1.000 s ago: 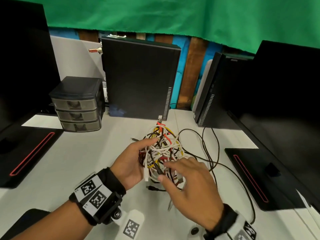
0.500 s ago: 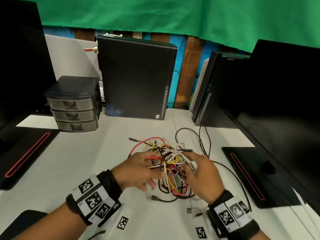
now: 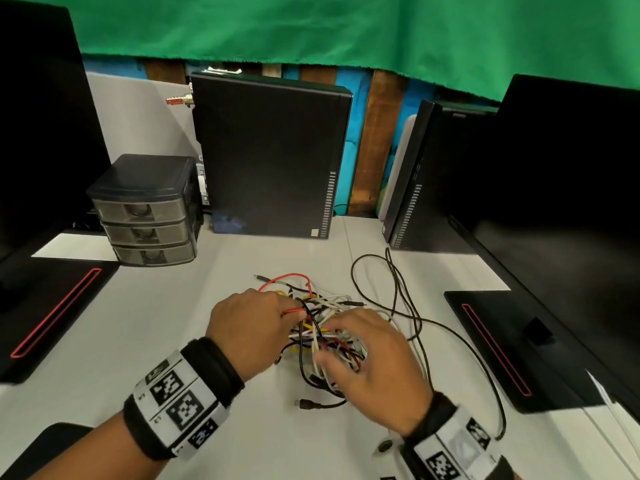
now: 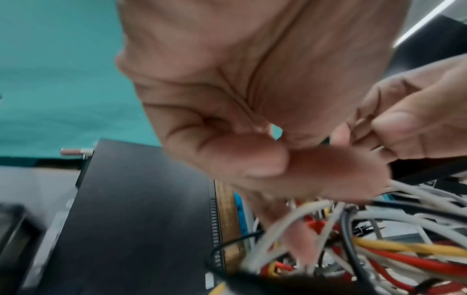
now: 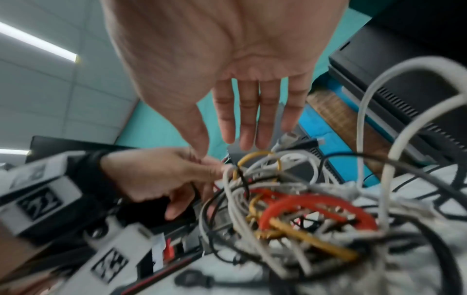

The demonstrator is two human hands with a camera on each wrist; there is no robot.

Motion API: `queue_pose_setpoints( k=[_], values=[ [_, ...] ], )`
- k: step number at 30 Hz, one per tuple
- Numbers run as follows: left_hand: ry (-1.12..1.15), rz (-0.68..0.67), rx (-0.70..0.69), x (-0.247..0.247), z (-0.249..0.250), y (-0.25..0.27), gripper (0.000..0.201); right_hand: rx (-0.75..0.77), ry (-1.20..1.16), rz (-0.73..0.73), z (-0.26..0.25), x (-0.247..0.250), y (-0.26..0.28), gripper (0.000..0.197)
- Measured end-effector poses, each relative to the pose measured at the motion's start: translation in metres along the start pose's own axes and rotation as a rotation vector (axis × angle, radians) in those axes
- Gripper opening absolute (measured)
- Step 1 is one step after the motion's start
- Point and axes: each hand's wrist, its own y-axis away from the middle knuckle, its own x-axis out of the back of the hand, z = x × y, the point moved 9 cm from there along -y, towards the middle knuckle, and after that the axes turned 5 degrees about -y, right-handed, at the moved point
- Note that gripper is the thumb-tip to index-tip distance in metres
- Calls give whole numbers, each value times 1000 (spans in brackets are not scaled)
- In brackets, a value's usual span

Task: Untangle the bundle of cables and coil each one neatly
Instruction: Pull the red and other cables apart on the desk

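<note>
A tangled bundle of cables (image 3: 320,304) (image 4: 379,249) (image 5: 303,209), white, red, yellow and black, lies on the white table (image 3: 166,341) in front of me. At the bundle's left side my left hand (image 3: 287,313) (image 4: 285,151) (image 5: 217,169) has its fingers curled and pinches strands, with a red cable running out of the grip. My right hand (image 3: 329,341) (image 5: 227,135) is spread palm down over the bundle's right half, fingers straight, gripping nothing. A long black cable (image 3: 408,306) loops out to the right. A loose black plug (image 3: 306,404) lies near me.
A dark three-drawer unit (image 3: 145,209) stands at the back left. Two black computer cases (image 3: 270,157) (image 3: 415,188) stand behind the bundle. Monitor bases with red stripes (image 3: 52,306) (image 3: 512,344) flank the work area on both sides.
The bundle has come down from a raised hold onto the table. My right hand has moved from the bundle's right side to lie flat over it; the left hand keeps its pinch.
</note>
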Motion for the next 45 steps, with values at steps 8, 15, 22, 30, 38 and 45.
queue_pose_setpoints(
  k=[8,15,22,30,38,45],
  values=[
    [430,125,-231,2,2,-7,33,-199,175,-66,28,-17,-1,84],
    [1355,41,-201,17,16,-4,28,-213,96,-37,40,-10,-3,77],
    [1552,-29,-344,35,21,5,25,-272,-97,-156,58,-9,-4,69],
    [1004,-58,-562,37,67,35,18,38,-118,-106,6,28,-10,26],
    [645,-18,-286,20,15,-7,39,-13,-328,-85,20,15,-11,31],
    [368,-548,-327,-44,36,-21,97,-56,-619,-69,14,17,-11,24]
  ],
)
